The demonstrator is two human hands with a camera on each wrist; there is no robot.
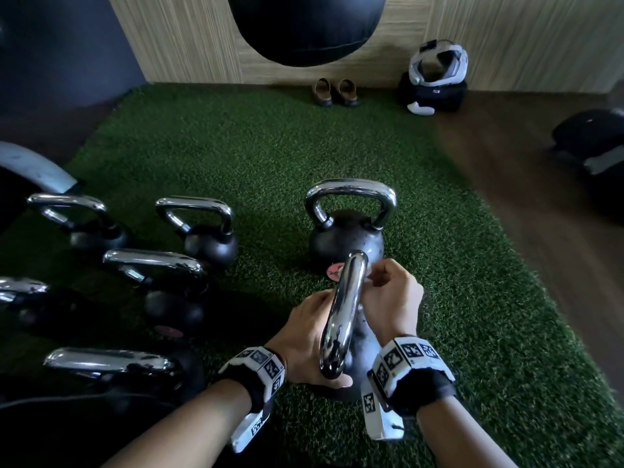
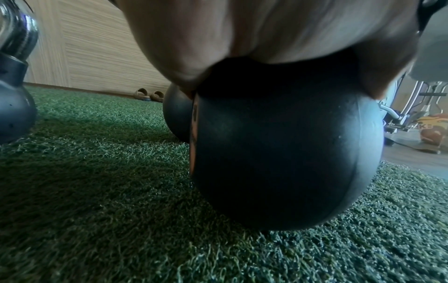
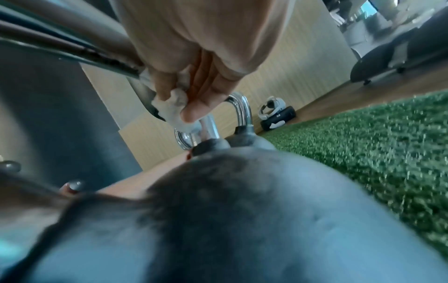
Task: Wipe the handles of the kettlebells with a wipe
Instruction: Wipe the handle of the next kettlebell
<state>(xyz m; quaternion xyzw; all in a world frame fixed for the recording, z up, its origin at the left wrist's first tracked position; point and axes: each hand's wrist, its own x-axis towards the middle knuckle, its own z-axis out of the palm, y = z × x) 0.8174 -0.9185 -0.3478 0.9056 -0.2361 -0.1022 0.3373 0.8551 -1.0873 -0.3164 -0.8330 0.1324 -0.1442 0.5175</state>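
On the green turf close to me stands a black kettlebell [image 2: 286, 157] with a chrome handle [image 1: 344, 319]. My left hand [image 1: 304, 336] cups its body from the left, with the thumb at the near base of the handle. My right hand [image 1: 391, 295] pinches a crumpled white wipe [image 3: 169, 107] against the right side of the handle near its far end. A second kettlebell [image 1: 347, 238] stands just behind, untouched. In the left wrist view my palm [image 2: 266, 28] lies over the top of the ball.
Several more chrome-handled kettlebells [image 1: 202, 231] stand in rows at my left. A black punching bag [image 1: 304, 25] hangs above the turf. A pair of shoes [image 1: 336, 92] and a white headset on a black case [image 1: 435, 76] sit by the wall. Wood floor [image 1: 540, 197] runs along the right.
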